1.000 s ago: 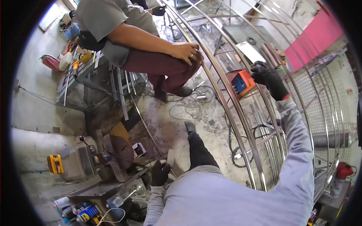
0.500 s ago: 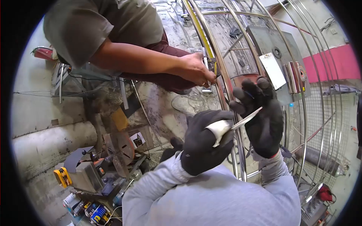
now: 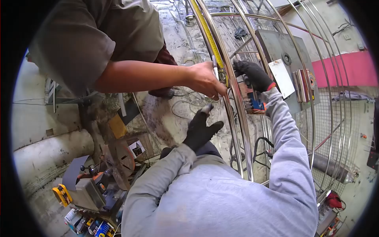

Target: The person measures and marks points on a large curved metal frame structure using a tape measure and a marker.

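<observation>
My left hand (image 3: 200,129), in a black glove, is held low in front of my torso with thumb and fingers apart and nothing in it. Farther up, my right hand (image 3: 256,76), also gloved, reaches forward with its partly bent fingers apart and fingertips right at the side of a shiny metal tube (image 3: 239,103). Across that tube, a co-worker's bare hand (image 3: 203,80) holds a white pen-like stick (image 3: 215,66) by the end of a yellow tape measure (image 3: 212,38), which lies along the tubes.
Curved metal tubes (image 3: 301,53) form a large frame ahead and to the right. Behind them a grey plate (image 3: 300,41) bears a white card (image 3: 281,78) and a stack of discs (image 3: 303,85). A machine (image 3: 89,191) and a thick pipe (image 3: 55,153) are at left.
My hands have moved apart; the white curved piece they held is out of sight. My right hand went forward to the tube, my left hand lower and opened. The co-worker leans closer.
</observation>
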`<state>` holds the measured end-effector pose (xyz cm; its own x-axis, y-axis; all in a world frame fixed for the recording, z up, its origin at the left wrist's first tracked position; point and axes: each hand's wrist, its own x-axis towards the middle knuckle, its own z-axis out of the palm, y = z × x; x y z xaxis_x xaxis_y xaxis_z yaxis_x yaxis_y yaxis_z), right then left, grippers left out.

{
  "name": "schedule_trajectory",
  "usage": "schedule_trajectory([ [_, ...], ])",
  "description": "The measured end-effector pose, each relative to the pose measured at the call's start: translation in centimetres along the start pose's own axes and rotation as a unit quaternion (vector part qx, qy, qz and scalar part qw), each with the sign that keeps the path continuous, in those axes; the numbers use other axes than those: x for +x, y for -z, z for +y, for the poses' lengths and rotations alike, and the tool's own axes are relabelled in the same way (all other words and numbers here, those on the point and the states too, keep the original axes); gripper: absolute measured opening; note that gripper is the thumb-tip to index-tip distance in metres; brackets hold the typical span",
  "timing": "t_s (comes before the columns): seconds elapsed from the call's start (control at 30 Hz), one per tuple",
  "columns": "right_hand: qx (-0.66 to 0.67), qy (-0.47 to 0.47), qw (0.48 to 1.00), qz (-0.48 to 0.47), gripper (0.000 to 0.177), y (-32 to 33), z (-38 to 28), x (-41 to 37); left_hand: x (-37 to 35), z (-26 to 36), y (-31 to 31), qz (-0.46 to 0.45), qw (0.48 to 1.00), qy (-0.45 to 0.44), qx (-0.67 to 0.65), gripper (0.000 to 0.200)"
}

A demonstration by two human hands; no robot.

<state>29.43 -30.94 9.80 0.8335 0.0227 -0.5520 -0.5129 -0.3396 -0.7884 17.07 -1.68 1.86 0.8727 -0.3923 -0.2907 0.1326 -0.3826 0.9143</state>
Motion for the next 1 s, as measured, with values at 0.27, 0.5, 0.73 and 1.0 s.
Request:
schedule_trajectory([
  [0.27,-0.409,0.295,0.863,-0.033,0.043,-1.2,1.4,6.2,7.0,0.7,-4.1,0.031,0.993,-0.07,0.093,0.067],
  [0.5,-0.49,0.376,0.785,-0.043,0.031,-1.4,0.9,7.5,8.4,-2.3,-6.5,0.007,0.942,-0.195,0.272,0.028],
  [0.73,-0.481,0.372,0.79,-0.079,0.037,0.0,1.6,8.1,10.1,0.4,-6.0,0.16,0.94,-0.266,0.138,0.034],
  [1.0,-0.424,0.364,0.825,-0.079,0.042,-0.1,3.3,9.1,11.0,4.1,-5.4,0.138,0.958,-0.037,-0.248,0.079],
])
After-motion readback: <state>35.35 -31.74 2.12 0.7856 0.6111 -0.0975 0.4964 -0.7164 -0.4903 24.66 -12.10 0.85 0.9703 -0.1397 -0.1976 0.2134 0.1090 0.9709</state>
